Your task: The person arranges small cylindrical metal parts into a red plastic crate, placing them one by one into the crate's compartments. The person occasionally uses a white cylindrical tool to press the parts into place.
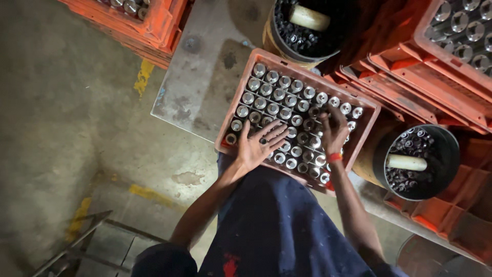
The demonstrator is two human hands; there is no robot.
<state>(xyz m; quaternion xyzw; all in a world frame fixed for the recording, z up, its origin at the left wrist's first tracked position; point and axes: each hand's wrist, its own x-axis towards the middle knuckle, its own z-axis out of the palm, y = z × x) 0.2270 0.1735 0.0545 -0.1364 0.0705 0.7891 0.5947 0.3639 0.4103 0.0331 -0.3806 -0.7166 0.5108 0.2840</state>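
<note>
An orange plastic crate (237,101) rests on my lap, packed with several rows of small round metal parts (279,94) standing upright. My left hand (259,145) lies flat with fingers spread over the parts in the crate's near left area. My right hand (333,131), with a red band at the wrist, reaches into the right side of the crate, fingers curled down among the parts. Whether its fingers hold one is hidden.
Two dark buckets of small metal parts, each with a pale handle lying in it, stand at the top (305,31) and at the right (417,161). More orange crates of parts are stacked at the upper right (456,46) and upper left (138,25). Concrete floor lies to the left.
</note>
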